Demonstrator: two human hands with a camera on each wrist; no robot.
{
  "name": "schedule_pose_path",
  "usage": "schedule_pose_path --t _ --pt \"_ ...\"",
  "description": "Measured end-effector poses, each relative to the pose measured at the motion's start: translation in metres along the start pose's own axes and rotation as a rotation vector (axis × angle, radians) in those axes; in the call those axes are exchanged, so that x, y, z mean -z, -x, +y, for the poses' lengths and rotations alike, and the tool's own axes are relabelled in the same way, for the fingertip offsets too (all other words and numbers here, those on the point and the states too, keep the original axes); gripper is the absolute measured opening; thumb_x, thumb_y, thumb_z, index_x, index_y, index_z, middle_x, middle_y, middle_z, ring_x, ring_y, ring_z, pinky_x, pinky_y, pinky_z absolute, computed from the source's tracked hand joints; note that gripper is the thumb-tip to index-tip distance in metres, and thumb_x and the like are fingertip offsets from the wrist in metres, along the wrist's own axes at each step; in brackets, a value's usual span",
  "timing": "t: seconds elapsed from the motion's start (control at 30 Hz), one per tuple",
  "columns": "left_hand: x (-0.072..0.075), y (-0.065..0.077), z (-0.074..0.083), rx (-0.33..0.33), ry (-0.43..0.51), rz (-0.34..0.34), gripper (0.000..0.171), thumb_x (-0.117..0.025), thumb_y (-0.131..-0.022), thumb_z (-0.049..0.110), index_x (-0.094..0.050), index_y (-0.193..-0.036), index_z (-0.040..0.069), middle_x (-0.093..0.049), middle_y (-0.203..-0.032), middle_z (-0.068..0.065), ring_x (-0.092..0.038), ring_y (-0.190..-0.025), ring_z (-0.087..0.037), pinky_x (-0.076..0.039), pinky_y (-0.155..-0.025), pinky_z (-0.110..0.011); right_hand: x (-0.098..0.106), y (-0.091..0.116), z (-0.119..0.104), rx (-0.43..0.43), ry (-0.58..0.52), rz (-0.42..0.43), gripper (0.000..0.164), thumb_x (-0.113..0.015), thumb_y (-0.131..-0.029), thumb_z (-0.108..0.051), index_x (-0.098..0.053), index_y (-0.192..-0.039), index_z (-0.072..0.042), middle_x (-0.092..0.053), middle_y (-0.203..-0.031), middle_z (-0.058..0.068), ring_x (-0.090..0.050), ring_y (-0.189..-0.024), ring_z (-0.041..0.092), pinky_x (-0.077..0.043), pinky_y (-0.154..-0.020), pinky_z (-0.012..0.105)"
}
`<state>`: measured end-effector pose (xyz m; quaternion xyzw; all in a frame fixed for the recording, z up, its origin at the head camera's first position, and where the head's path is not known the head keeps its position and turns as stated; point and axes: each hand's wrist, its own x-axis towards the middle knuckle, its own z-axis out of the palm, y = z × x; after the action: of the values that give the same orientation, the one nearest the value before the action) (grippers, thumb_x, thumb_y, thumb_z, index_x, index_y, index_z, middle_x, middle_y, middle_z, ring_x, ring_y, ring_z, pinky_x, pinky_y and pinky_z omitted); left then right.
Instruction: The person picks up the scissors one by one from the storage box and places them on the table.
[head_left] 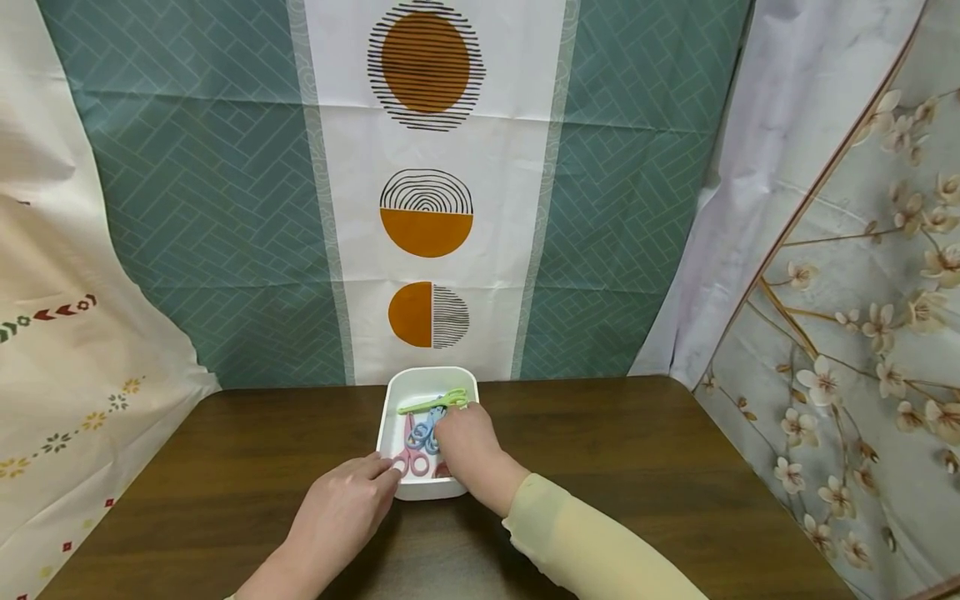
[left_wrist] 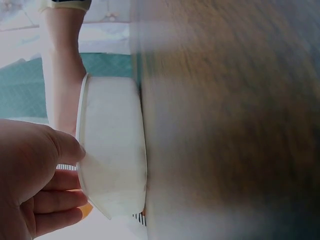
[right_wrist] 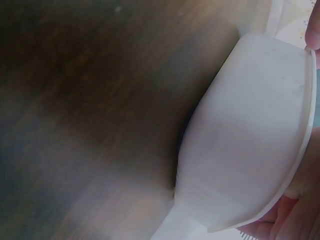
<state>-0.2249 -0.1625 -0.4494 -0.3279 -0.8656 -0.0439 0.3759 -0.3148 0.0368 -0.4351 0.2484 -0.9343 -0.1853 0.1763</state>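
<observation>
A white bin (head_left: 430, 490) holds several pairs of scissors. The green scissors (head_left: 431, 402) lie across its far part, the blue scissors (head_left: 424, 429) in the middle, and the pink scissors (head_left: 410, 461) point their handle loops toward me. My left hand (head_left: 350, 492) holds the bin by the rim at its near left corner; the left wrist view shows the thumb over the edge. My right hand (head_left: 468, 446) reaches over the right rim, beside the blue scissors, with its fingertips hidden in the head view. I cannot tell what it grips. A reddish handle (head_left: 442, 471) shows under it.
The bin stands on a dark brown wooden table (head_left: 300, 429), close to its far edge. Behind hangs a green and white cloth (head_left: 225, 208) with orange circle prints. A floral curtain (head_left: 847, 375) flanks the right side, a cream patterned one (head_left: 90, 367) the left.
</observation>
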Motion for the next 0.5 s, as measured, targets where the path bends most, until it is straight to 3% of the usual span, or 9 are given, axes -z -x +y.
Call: schedule_pose_path --t 0.13,0.27,0.5 --pt "-0.001 0.0 0.0 0.0 0.002 0.001 0.018 -0.087 -0.078 0.004 -0.078 -0.091 0.011 -0.072 -0.092 0.0 -0.071 -0.08 -0.02 -0.064 -0.07 -0.037 -0.001 0.003 0.001 0.007 -0.003 0.07 0.024 -0.095 -0.082 -0.04 -0.084 -0.093 -0.021 -0.074 -0.08 -0.001 -0.067 -0.072 0.014 -0.053 -0.068 0.033" --pt "0.0 0.0 0.0 -0.007 0.01 0.004 0.019 -0.087 -0.078 0.003 -0.077 -0.092 0.011 -0.071 -0.092 -0.001 -0.07 -0.079 -0.02 -0.063 -0.069 -0.037 0.002 0.007 0.003 -0.004 -0.038 0.084 0.018 -0.093 -0.087 -0.033 -0.084 -0.095 -0.019 -0.074 -0.081 0.001 -0.067 -0.071 0.016 -0.057 -0.068 0.034" --pt "0.0 -0.001 -0.001 -0.012 -0.003 0.008 0.021 -0.092 -0.08 0.005 -0.076 -0.092 0.012 -0.069 -0.09 0.0 -0.067 -0.076 -0.02 -0.062 -0.066 -0.037 0.01 0.014 0.006 0.011 -0.074 0.095 0.036 -0.099 -0.081 -0.045 -0.085 -0.097 -0.016 -0.072 -0.079 0.001 -0.065 -0.069 0.016 -0.055 -0.066 0.033"
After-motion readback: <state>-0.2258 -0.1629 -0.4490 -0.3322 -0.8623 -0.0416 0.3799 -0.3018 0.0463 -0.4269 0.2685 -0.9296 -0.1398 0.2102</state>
